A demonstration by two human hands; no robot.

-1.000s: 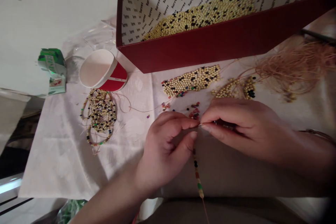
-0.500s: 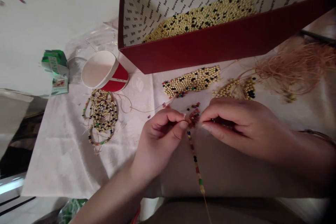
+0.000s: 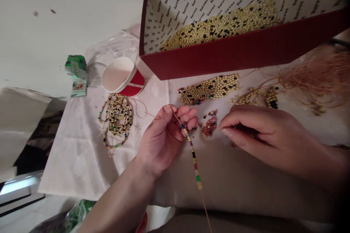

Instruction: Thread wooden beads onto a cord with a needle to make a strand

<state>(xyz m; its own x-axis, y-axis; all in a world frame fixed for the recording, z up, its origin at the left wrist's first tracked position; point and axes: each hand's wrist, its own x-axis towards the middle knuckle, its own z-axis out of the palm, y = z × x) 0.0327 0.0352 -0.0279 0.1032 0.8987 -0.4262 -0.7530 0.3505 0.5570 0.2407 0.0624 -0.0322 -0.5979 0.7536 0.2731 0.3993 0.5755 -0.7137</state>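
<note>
My left hand point(image 3: 164, 140) is palm up, with thumb and index finger pinching the thread of a bead string point(image 3: 194, 160). From there the string runs over the fingers and hangs toward me, its beads cream, blue, black, red and green. My right hand point(image 3: 262, 138) is closed in a pinch to the right, apart from the string; whatever lies between its fingertips is too small to name. Between the hands, a small pile of reddish beads point(image 3: 210, 126) lies on the cloth. Behind it is a patch of cream and black beads point(image 3: 213, 89) in rows.
A dark red box point(image 3: 218, 58) holding many cream and black beads stands at the back. To the left are a red and white paper cup point(image 3: 135, 84), coiled bead strands point(image 3: 118, 114) and a green carton point(image 3: 76, 66). Loose pinkish threads point(image 3: 311, 76) lie at right.
My left hand has turned palm up and its other fingers have spread under the bead string, which shifted left. My right hand stays pinched. The whole view has shifted, moving the table things rightward.
</note>
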